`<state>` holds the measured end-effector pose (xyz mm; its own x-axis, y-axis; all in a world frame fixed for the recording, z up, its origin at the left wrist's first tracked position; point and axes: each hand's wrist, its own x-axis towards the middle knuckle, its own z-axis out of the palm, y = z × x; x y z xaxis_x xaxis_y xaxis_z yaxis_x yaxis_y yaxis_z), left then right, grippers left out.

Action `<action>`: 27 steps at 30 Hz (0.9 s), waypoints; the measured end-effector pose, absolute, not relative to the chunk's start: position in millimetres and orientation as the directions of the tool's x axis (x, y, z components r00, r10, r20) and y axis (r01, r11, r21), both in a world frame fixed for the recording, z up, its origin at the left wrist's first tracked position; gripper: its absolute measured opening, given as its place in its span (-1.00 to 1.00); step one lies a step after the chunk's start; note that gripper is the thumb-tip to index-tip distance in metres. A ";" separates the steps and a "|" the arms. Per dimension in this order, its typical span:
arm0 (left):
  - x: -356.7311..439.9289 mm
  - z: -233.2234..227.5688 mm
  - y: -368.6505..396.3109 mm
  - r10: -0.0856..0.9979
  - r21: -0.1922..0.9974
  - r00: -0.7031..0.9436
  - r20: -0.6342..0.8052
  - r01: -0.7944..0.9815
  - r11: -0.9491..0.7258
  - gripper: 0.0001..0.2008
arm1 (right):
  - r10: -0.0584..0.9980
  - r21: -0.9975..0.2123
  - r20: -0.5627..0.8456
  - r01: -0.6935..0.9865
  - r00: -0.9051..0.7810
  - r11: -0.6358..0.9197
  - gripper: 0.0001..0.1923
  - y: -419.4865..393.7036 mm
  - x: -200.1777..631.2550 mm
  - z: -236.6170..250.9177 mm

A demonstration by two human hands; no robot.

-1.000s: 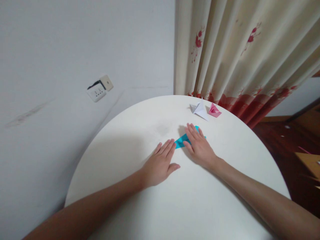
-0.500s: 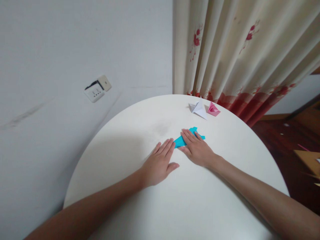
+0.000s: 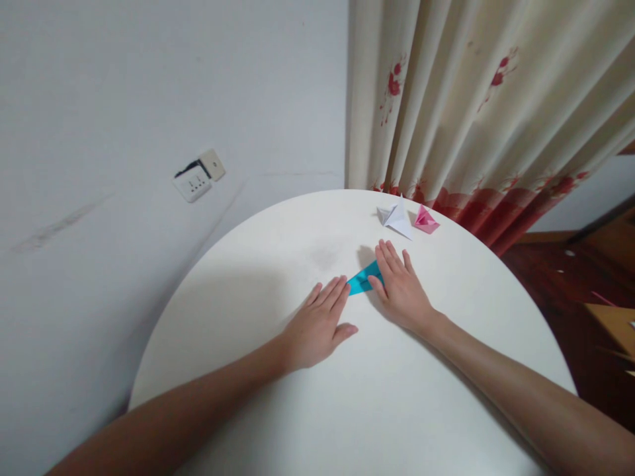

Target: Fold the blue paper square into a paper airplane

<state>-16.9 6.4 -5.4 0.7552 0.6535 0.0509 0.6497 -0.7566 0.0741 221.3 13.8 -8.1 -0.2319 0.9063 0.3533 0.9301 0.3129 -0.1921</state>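
Note:
A folded piece of teal paper (image 3: 364, 280) lies flat near the middle of a round white table (image 3: 278, 264). My right hand (image 3: 403, 289) lies flat on top of it, fingers together and pointing away, covering most of the paper. Only its left pointed end shows. My left hand (image 3: 320, 323) rests flat on the table just left of that point, fingertips touching or nearly touching it.
A white folded paper figure (image 3: 396, 217) and a pink one (image 3: 425, 220) sit at the table's far edge. A cream curtain with red flowers (image 3: 476, 112) hangs behind. A wall socket (image 3: 198, 175) is on the white wall to the left. Dark wooden floor lies to the right.
My right hand slid forward and to the right over the teal paper, now hiding more of it. My left hand stayed where it was.

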 end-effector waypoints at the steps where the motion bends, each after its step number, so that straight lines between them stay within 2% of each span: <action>1: -17.0 -5.8 6.4 0.653 0.076 0.756 0.053 0.649 -0.757 -0.28 | 0.892 -0.196 0.348 0.908 -0.289 0.370 -0.31 10.7 216.3 -6.9; 4: -17.1 -7.2 6.7 0.653 0.074 0.755 0.060 0.649 -0.757 -0.28 | 0.832 -0.216 0.261 0.811 -0.489 0.544 -0.33 4.0 206.5 -7.4; 7: -17.1 -7.8 6.9 0.653 0.073 0.755 0.057 0.649 -0.757 -0.28 | 0.824 -0.229 0.171 0.792 -0.540 0.566 -0.30 2.9 205.6 -9.6; 11: -17.2 -7.2 6.6 0.652 0.072 0.756 0.056 0.648 -0.758 -0.28 | 0.891 -0.198 0.135 0.870 -0.433 0.452 -0.23 8.9 214.6 -10.9; 16: -17.8 -6.8 6.2 0.646 0.066 0.760 0.066 0.643 -0.763 -0.29 | 0.966 -0.167 0.130 0.956 -0.222 0.242 -0.23 20.8 234.9 -17.1; 22: -18.0 -6.5 6.2 0.647 0.053 0.761 0.050 0.645 -0.762 -0.28 | 0.981 -0.226 0.190 0.971 -0.034 0.077 -0.21 28.8 247.6 -25.4; 25: -17.4 -6.1 6.5 0.648 0.054 0.760 0.048 0.646 -0.761 -0.27 | 0.956 -0.286 0.293 0.954 0.002 0.086 -0.25 28.2 243.2 -21.2; 27: -17.0 -5.6 6.7 0.647 0.059 0.761 0.053 0.644 -0.763 -0.28 | 0.932 -0.287 0.354 0.939 -0.081 0.190 -0.30 24.7 235.9 -16.1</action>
